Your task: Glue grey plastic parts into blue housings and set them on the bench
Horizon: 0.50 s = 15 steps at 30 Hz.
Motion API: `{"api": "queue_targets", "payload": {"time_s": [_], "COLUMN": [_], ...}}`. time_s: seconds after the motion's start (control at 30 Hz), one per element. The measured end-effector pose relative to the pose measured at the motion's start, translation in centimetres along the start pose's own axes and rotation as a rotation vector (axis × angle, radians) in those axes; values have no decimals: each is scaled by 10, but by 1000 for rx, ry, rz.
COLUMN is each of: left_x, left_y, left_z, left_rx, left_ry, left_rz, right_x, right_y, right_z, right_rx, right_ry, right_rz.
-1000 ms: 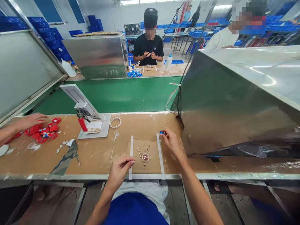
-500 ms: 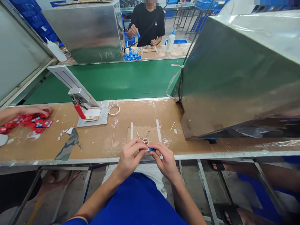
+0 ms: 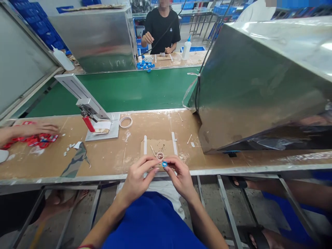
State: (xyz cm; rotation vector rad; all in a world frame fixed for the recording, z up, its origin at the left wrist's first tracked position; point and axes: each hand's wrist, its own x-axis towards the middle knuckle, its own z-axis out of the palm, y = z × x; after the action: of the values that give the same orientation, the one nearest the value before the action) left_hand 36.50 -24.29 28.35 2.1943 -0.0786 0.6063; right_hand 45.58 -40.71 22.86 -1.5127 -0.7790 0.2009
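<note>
blue is the colour of the tiny ring (image 3: 164, 164) that both hands hold together, just above the near edge of the brown counter (image 3: 109, 159). the left hand (image 3: 137, 176) has its fingers (image 3: 149, 162) pinched on the ring from the left side. the right hand (image 3: 180, 174) has its fingers (image 3: 169, 162) pinched on it from the right side. right behind the ring, a small clear ring (image 3: 160, 155) lies on a brown card (image 3: 159, 147) with two white strips (image 3: 174, 142) along its sides. a thin wooden stick (image 3: 153, 150) lies on the card too. farther back and to the left stands a small metal press (image 3: 89, 110) with a red handle (image 3: 89, 124), and a white ring (image 3: 126, 121) lies just beside its base. a big shiny metal box (image 3: 259, 83) sits on the right. at the far left, another person's hand (image 3: 36, 128) rests on a heap of red parts (image 3: 38, 140). past the green belt (image 3: 129, 90), a person in a black shirt (image 3: 162, 29) works near a pile of blue parts (image 3: 145, 64) and a white bottle (image 3: 186, 48).
</note>
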Motion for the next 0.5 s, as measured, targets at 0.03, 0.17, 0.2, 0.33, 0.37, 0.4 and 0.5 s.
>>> {"api": "queue_targets", "payload": {"time_s": [0.03, 0.17, 0.2, 0.33, 0.37, 0.4, 0.5], "left_x": [1, -4, -8, -33, -42, -50, -72], "left_y": [-2, -32, -45, -107, -121, -134, -157], "left_z": [-2, -11, -13, -21, -22, -22, -23], "left_rx": [5, 57, 75, 149, 164, 174, 151], "left_ry": [4, 33, 46, 94, 108, 123, 179], "left_rz": [-18, -163, -213, -411, -458, -504, -626], "right_x": [-3, -4, 0, 41, 56, 72, 124], "right_y": [2, 25, 34, 72, 82, 91, 116], "right_z": [-1, -17, -24, -62, -70, -78, -91], "right_rx": [21, 70, 50, -345, -430, -492, -659], "right_ry": [16, 152, 191, 247, 265, 281, 320], "right_rz": [32, 164, 182, 242, 263, 282, 359]}}
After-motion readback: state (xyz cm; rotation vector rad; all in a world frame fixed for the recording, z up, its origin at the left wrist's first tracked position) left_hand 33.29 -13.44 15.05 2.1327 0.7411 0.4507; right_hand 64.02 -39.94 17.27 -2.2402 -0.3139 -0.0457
